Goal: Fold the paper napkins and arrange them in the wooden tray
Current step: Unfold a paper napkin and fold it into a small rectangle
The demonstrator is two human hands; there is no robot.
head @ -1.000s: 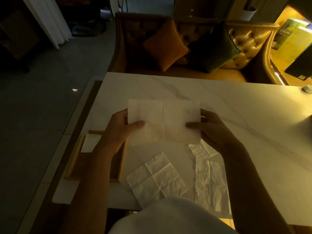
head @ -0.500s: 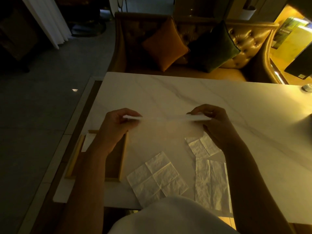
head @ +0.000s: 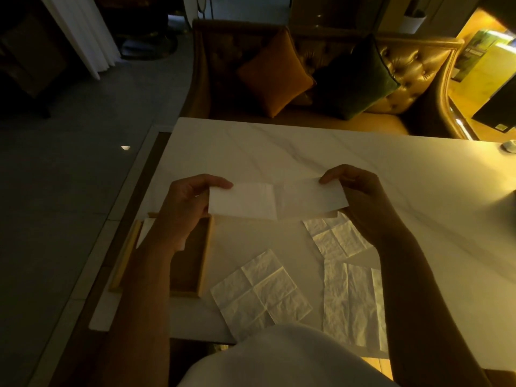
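Observation:
I hold a white paper napkin [head: 276, 201] above the marble table, folded in half into a long strip. My left hand [head: 187, 208] pinches its left end and my right hand [head: 357, 196] pinches its right end. The wooden tray [head: 205, 258] lies at the table's left edge, partly hidden under my left forearm, with a folded white napkin [head: 143, 231] in its far left corner. Three unfolded creased napkins lie flat on the table: one [head: 261, 293] near the front edge, one [head: 336, 237] under my right wrist, one [head: 351, 305] at the front right.
The white marble table [head: 307, 152] stretches away behind my hands. A tufted sofa with an orange cushion [head: 275, 72] and a dark green cushion [head: 354, 79] stands beyond the far edge. The floor drops off left of the tray. A small round object [head: 508, 146] sits at the far right.
The napkin was open as a full square in front of me; its top half has come down onto the lower half, and it is now a half-height strip held at both ends.

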